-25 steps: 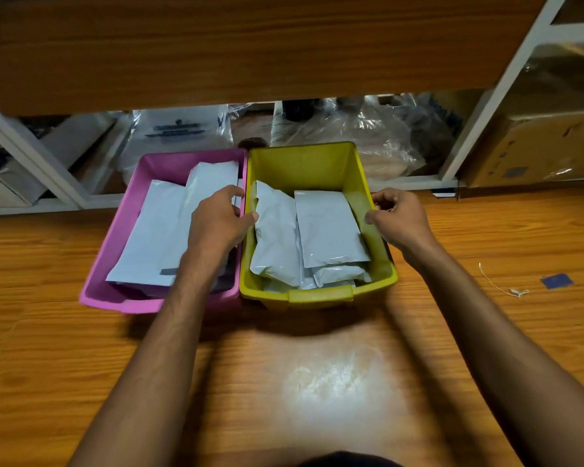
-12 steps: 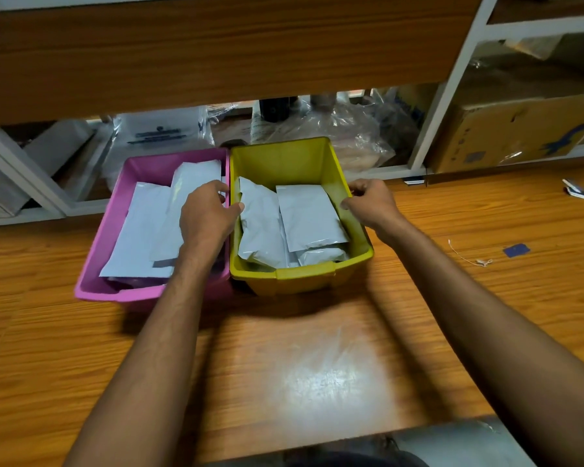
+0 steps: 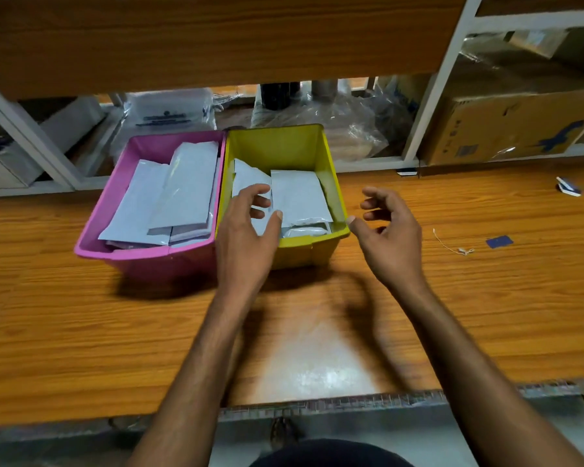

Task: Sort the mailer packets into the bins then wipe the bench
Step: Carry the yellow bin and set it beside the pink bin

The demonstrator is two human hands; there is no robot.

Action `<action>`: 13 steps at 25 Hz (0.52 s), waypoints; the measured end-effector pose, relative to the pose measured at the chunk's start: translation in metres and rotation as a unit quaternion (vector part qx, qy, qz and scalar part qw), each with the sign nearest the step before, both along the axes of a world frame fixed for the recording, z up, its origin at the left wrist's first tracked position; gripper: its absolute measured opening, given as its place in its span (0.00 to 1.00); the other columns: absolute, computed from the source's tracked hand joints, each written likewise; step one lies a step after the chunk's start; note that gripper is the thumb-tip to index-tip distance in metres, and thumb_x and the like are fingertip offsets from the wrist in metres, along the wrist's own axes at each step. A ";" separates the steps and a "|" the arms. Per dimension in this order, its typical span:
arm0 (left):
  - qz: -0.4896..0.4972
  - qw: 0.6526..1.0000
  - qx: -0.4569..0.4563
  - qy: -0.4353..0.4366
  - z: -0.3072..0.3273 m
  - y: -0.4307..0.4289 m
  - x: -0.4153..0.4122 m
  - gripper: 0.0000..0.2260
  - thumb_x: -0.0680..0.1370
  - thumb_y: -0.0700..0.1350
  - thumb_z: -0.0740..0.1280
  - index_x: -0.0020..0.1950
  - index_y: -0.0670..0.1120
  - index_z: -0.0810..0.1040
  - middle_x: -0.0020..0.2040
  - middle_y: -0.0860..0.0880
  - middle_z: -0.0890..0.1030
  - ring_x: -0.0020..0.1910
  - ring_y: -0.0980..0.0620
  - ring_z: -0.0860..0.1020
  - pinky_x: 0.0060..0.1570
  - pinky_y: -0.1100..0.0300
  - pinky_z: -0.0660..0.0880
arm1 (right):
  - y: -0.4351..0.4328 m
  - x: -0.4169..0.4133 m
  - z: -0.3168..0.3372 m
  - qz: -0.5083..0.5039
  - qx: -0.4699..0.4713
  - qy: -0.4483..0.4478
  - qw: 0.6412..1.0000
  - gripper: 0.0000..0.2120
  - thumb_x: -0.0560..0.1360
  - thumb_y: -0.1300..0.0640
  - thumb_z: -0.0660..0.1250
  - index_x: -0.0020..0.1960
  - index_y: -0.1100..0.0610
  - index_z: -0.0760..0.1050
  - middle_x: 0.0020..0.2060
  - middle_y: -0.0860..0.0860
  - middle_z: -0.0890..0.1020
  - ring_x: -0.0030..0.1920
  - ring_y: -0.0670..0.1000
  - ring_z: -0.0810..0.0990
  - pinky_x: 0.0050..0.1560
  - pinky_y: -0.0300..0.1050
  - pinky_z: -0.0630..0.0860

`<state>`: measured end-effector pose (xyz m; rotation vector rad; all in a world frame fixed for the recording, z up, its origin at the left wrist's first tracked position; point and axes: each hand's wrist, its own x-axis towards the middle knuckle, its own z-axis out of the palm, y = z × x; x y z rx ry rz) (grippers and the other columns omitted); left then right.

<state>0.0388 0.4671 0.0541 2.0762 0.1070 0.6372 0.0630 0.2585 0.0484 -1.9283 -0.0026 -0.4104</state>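
1. Two bins sit side by side on a wooden bench (image 3: 81, 332), at about 12 o'clock from the person, their inner walls touching. The pink bin (image 3: 115, 210) is on the left, the yellow bin (image 3: 334, 183) on the right.
2. Grey mailer packets (image 3: 189, 183) fill both bins, lying flat with their long axes running from 6 to 12 o'clock. No packets show loose on the bench, so sorting looks finished.
3. The left hand (image 3: 246, 237) hovers over the yellow bin's near left corner, fingers spread and curled, grasping nothing.
4. The right hand (image 3: 388, 230) floats just beside the yellow bin's right wall, at 3 o'clock from it, fingers loosely curled, empty; its thumb tip is at the rim's near corner.
5. Wiping seems to come next, yet no cloth is visible anywhere in view.
6. Open bench runs from the bins toward 6 o'clock, ending at a rough front edge.
7. At 3 o'clock lie small scraps: a thin string (image 3: 452, 244), a blue tag (image 3: 499, 241).
8. Shelving (image 3: 432, 96) backs the bench at 12 o'clock.
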 end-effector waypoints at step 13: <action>0.003 0.995 -0.083 0.048 -0.031 -0.143 -0.132 0.16 0.78 0.41 0.71 0.64 0.55 0.77 0.54 0.56 0.81 0.48 0.55 0.81 0.41 0.57 0.79 | -0.098 -0.113 -0.029 0.095 0.053 0.043 0.993 0.19 0.73 0.64 0.75 0.60 0.48 0.79 0.45 0.44 0.82 0.40 0.43 0.79 0.40 0.40 0.76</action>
